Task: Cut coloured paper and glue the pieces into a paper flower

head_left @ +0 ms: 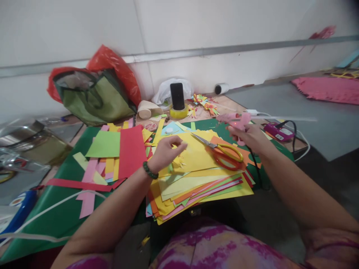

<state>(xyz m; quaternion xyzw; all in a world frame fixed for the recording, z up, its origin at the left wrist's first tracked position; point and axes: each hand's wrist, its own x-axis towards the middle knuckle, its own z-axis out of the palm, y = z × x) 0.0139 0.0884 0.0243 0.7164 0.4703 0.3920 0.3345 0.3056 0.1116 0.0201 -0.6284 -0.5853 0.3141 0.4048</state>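
Observation:
My right hand [248, 136] grips a pink hot glue gun [240, 125], raised over the right side of the table. A long clear glue stick [291, 118] juts from its back, and a small red light glows on it. My left hand [168, 152] is closed in a pinch above a stack of coloured paper [199, 157]. What its fingers hold, if anything, is hidden. Just below them shows a small fringed yellow paper piece [179, 162]; whether it is held or lying, I cannot tell. Between my hands, scissors [220, 149] with yellow and orange handles rest on the stack.
Paper strips and a red sheet [131, 151] lie left on the green table cover [63, 201]. Behind stand a phone [177, 96] on a yellow tape roll [178, 111], paper cut-outs [207, 106] and a green bag [97, 97]. A purple power strip [279, 131] sits right.

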